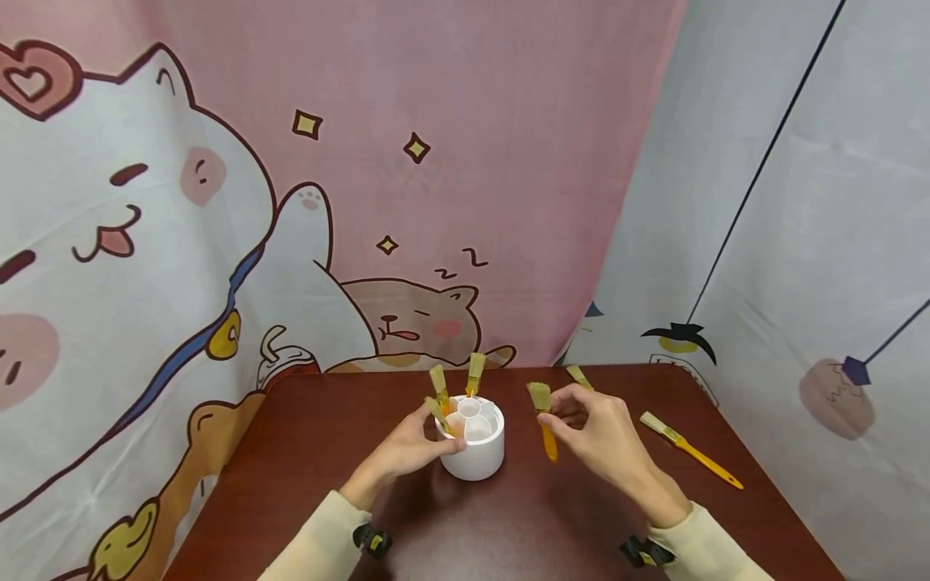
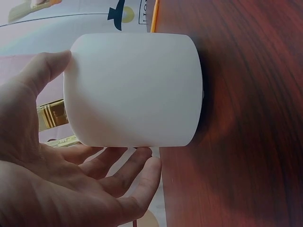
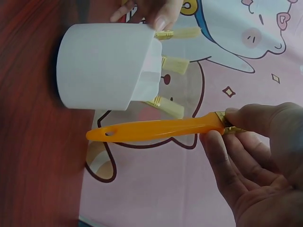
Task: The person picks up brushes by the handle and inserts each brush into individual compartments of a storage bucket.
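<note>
Right hand (image 1: 599,424), right of centre, pinches upright paintbrush (image 1: 549,442). Left hand (image 1: 405,444) grips white compartmented holder (image 1: 474,461), centre frame, three brushes (image 1: 475,374) inside. Step looks like filling holder; next calls for lowering brush handle-first into free compartment (image 1: 478,429). Two loose brushes (image 1: 701,458) lie right.

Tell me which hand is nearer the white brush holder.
Left: the left hand holds the holder; the right hand is apart, to its right, pinching a brush.

The holder (image 1: 474,461) is white, the brush handle (image 3: 163,130) orange, the table (image 2: 255,94) reddish-brown wood-grain.
</note>
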Available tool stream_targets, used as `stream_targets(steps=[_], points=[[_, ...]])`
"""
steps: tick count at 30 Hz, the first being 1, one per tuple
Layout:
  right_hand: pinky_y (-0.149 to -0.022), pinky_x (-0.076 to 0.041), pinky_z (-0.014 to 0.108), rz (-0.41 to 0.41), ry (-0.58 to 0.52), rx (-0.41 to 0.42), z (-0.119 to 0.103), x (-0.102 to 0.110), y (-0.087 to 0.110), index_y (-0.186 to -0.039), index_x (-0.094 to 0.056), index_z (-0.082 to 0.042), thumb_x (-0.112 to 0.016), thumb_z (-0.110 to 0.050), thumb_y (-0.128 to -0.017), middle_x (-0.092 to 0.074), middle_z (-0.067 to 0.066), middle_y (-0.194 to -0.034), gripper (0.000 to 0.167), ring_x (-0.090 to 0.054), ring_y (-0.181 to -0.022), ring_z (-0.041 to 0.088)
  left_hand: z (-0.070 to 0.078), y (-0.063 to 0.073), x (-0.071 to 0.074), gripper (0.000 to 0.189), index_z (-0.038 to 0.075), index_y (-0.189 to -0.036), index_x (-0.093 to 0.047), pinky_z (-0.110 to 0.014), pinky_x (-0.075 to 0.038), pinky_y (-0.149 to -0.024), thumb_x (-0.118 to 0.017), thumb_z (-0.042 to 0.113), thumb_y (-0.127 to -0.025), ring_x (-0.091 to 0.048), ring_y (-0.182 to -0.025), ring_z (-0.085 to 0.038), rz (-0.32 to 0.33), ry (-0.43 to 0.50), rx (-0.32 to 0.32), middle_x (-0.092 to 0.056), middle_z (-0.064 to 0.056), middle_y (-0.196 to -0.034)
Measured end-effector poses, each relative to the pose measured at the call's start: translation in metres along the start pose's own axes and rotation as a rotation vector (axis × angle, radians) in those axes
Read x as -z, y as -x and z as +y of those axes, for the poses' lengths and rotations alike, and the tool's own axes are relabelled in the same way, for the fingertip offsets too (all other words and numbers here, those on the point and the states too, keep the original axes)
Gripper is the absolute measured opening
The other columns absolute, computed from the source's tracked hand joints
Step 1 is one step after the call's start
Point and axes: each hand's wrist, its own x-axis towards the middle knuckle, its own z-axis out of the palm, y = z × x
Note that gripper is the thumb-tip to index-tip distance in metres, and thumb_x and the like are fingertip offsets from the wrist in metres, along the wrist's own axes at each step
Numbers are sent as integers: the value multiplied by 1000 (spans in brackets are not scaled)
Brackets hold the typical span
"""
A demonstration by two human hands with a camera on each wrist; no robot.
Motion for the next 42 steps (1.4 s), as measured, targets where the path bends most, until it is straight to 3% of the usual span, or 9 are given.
stream_targets(steps=[20,33,42], points=[[-73,-67,21,35,-102,99,-22,-12,-9,-104,-79,-18,-102,-9,-90,-84,-7,-94,28,-81,-80,2,6,2,0,93,14,-174,-52,-81,-43,-129,-97,39,-95,-57,-160,-48,8,10,26,-63,-20,-170],[-77,-68,21,67,-225,165,-30,-24,-18,-104,-79,-16,-100,0,-90,-85,-3,-94,30,-83,-82,8,6,1,1,90,13,-172,-53,-78,-48,-126,-95,39,-97,-62,-154,-46,-7,3,2,-67,-18,-164],[-80,-69,23,72,-230,178,-34,-32,-20,-107,-79,-16,-100,-4,-92,-85,-4,-97,28,-84,-85,8,6,3,0,97,13,-176,-48,-84,-43,-127,-95,42,-96,-58,-159,-50,-6,-5,38,-62,-21,-171]])
